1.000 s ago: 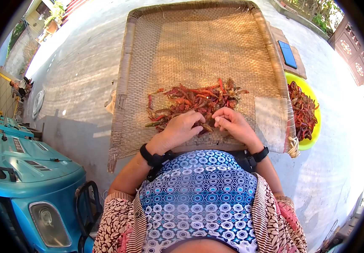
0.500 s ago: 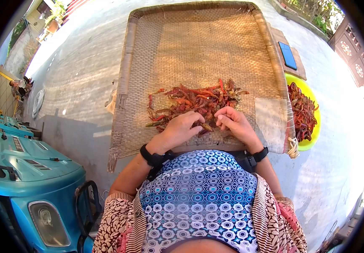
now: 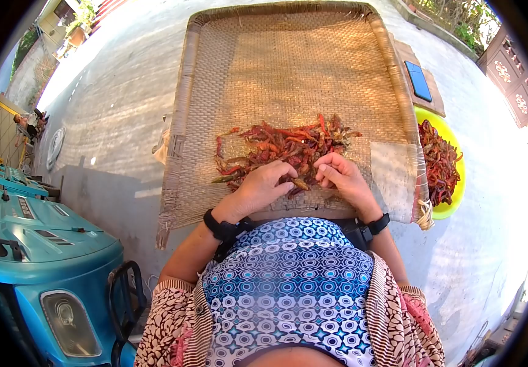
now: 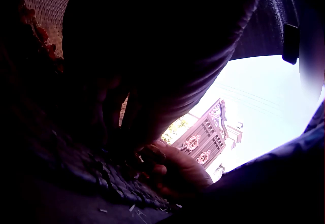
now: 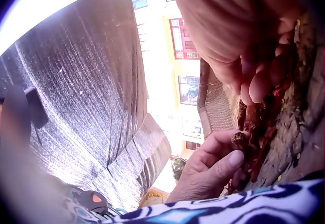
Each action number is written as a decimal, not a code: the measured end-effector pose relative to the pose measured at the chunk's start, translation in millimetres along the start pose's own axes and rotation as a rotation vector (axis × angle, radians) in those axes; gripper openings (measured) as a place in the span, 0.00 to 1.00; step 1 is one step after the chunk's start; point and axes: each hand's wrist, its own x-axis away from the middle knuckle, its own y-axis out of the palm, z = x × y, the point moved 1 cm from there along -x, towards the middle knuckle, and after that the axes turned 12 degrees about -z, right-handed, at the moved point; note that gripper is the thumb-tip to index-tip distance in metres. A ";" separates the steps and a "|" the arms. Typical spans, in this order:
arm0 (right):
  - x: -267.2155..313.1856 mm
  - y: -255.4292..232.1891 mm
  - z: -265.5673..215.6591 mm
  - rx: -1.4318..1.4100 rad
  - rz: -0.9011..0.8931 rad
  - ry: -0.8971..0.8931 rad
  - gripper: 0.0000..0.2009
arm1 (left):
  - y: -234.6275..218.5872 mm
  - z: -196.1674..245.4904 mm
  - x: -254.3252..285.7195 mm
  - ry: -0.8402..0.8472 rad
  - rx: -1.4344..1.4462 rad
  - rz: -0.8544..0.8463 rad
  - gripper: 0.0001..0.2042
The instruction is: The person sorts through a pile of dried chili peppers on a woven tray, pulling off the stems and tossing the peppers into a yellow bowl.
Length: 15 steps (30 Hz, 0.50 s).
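In the head view, a pile of dried red chili peppers (image 3: pixel 288 144) lies on the near part of a woven tray (image 3: pixel 294 67). My left hand (image 3: pixel 267 186) is at the pile's near edge. Its thumb and index finger pinch a brownish chili pepper (image 5: pixel 238 140), seen best in the right wrist view. Just to the right, my right hand (image 3: pixel 344 179) hovers over the pile's near right edge with its fingers bent and the thumb close to the index finger. I cannot tell whether a small bit sits between those fingertips. The left wrist view is mostly dark.
Right of the tray stands a yellow basin (image 3: pixel 456 199) filled with red chili peppers. Behind it, a blue phone (image 3: pixel 418 81) lies on a brown board (image 3: pixel 436 101). A blue vehicle (image 3: pixel 43 257) stands at the left on the concrete ground (image 3: pixel 111 147).
My right hand has shifted slightly right, widening the gap between the hands. The left hand stays nearly in place, and more of the chili pepper in it shows.
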 end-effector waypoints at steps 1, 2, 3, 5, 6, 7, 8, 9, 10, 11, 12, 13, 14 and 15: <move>-0.1 0.0 0.4 -0.002 0.001 -0.002 0.09 | 0.1 -0.3 0.1 0.000 0.000 0.001 0.11; -0.1 -0.2 1.0 -0.004 0.002 -0.004 0.09 | 0.3 -0.7 0.0 0.001 -0.001 0.001 0.11; -0.2 -0.4 1.5 -0.006 0.003 -0.006 0.09 | 0.4 -0.8 -0.1 0.001 -0.001 0.002 0.11; -0.3 -0.5 2.1 -0.007 0.004 -0.013 0.09 | 0.5 -0.1 0.1 -0.005 -0.006 0.003 0.11; -0.3 -0.6 2.2 -0.007 0.004 -0.016 0.09 | 0.6 0.2 0.2 -0.008 -0.008 0.005 0.11; -0.2 -0.6 2.0 -0.013 0.006 -0.010 0.09 | 0.8 -0.3 0.1 -0.013 -0.004 0.005 0.11; 0.0 -0.7 1.5 -0.020 0.007 -0.003 0.09 | 1.3 -1.2 -0.1 -0.018 0.000 0.006 0.11; 0.1 -0.8 1.3 -0.026 0.009 0.004 0.09 | 1.4 -1.8 -0.2 -0.023 0.005 0.006 0.11; 0.1 -0.9 1.4 -0.034 0.011 0.005 0.09 | 1.2 -1.7 -0.2 -0.028 0.017 0.008 0.11; -0.1 -1.1 1.7 -0.042 0.013 0.007 0.09 | 1.0 -1.6 -0.3 -0.032 0.029 0.009 0.11; -0.1 -1.3 2.1 -0.050 0.014 0.009 0.09 | 1.0 -1.6 -0.2 -0.038 0.041 0.011 0.10; 0.0 -1.7 2.8 -0.062 0.018 0.009 0.09 | 1.4 -2.0 0.1 -0.041 0.058 0.017 0.10; 0.0 -2.3 3.6 -0.074 0.021 0.008 0.09 | 1.8 -2.8 0.2 -0.044 0.075 0.023 0.10; -0.3 -2.6 4.1 -0.086 0.025 0.006 0.09 | 1.8 -3.2 0.3 -0.047 0.091 0.030 0.10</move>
